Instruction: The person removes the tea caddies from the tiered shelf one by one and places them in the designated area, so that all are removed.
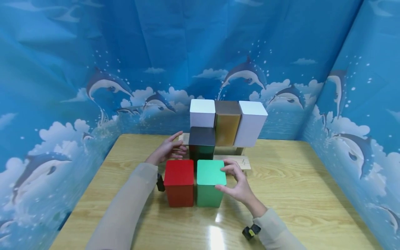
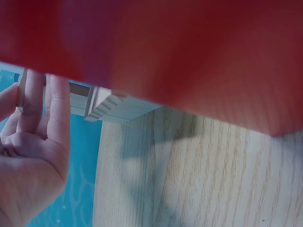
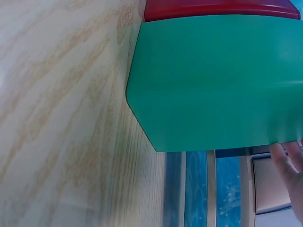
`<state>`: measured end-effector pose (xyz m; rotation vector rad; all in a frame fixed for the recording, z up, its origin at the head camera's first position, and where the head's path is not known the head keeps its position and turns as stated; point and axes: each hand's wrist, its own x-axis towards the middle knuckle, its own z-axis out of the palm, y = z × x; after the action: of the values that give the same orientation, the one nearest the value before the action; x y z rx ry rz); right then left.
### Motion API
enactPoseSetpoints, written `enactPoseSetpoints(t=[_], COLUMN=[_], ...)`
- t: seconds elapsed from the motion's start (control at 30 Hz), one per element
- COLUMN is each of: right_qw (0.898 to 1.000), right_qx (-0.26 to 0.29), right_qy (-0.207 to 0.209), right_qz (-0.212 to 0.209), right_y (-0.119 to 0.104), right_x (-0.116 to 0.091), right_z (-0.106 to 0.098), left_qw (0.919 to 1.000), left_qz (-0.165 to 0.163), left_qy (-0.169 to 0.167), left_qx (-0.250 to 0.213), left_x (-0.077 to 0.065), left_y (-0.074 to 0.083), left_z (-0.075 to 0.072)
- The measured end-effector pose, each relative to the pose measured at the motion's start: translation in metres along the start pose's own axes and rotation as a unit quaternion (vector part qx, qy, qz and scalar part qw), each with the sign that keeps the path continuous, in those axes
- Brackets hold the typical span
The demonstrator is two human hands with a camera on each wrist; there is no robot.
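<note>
The green canister (image 1: 210, 185) stands, long axis vertical, seemingly grasped by the right hand (image 1: 237, 184), left hand (image 1: 168, 150) released.

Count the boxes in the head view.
6: red box and green box in front; black box behind them; left white box, gold box and right white box in a row at the back. More could be hidden behind.

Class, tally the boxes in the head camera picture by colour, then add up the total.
White boxes: 2
Gold-brown box: 1
Black box: 1
Red box: 1
Green box: 1
Total: 6
</note>
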<state>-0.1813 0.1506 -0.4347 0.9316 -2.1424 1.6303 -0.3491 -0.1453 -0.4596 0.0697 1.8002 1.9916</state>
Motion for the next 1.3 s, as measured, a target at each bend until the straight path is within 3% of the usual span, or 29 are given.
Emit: enactPoseSetpoints(t=[0.73, 1.07, 1.3], right_qw=[1.0, 0.997, 0.996], right_qx=[-0.005, -0.007, 0.011], right_qy=[-0.023, -0.04, -0.037], right_qz=[-0.012, -0.064, -0.077], right_y=[-0.002, -0.0008, 0.0007], right_x=[0.0036, 0.0059, 0.0076], right_z=[0.0051, 0.0007, -0.0038], left_qw=[1.0, 1.0, 1.0], left_qz=[-0.004, -0.002, -0.003], left_qy=[0.001, 0.003, 0.005], left_qx=[-0.004, 0.004, -0.001], left_x=[-0.0008, -0.0007, -0.001], left_y=[0.0002, 0.0027, 0.0022], left_z=[-0.0004, 0.001, 0.0011])
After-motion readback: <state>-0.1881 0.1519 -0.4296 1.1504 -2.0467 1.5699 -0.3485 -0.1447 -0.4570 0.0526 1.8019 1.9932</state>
